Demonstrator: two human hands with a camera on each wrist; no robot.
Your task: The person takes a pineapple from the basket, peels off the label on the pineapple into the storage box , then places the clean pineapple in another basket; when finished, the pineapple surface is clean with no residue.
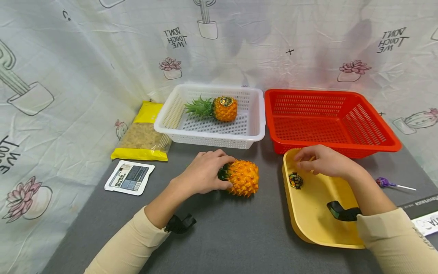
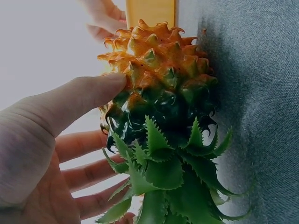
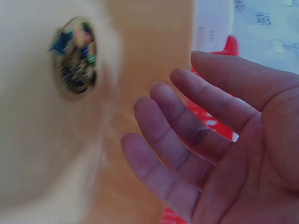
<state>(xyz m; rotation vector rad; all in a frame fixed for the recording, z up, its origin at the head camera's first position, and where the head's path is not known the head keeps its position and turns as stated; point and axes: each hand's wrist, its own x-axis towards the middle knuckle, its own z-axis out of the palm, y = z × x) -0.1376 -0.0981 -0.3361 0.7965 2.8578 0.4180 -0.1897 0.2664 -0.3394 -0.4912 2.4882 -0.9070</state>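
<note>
Now | left hand [image 1: 205,173] grips pineapple [image 1: 242,177] | right hand [image 1: 325,161] relaxed over tray [image 1: 309,217]

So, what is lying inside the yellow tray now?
One small round sticker lies in the yellow tray, near its far end. The right hand hovers over that end with relaxed fingers, and the forearm covers part of the tray floor, so that part is hidden.

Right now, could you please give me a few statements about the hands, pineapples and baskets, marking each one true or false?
1. The left hand grips a pineapple on the grey mat. True.
2. The red basket holds a pineapple. False: it is empty; the second pineapple lies in the white basket.
3. The right hand pinches the round sticker. False: it is open above the yellow tray, holding nothing.
4. A lollipop lies right of the tray. True.
</note>
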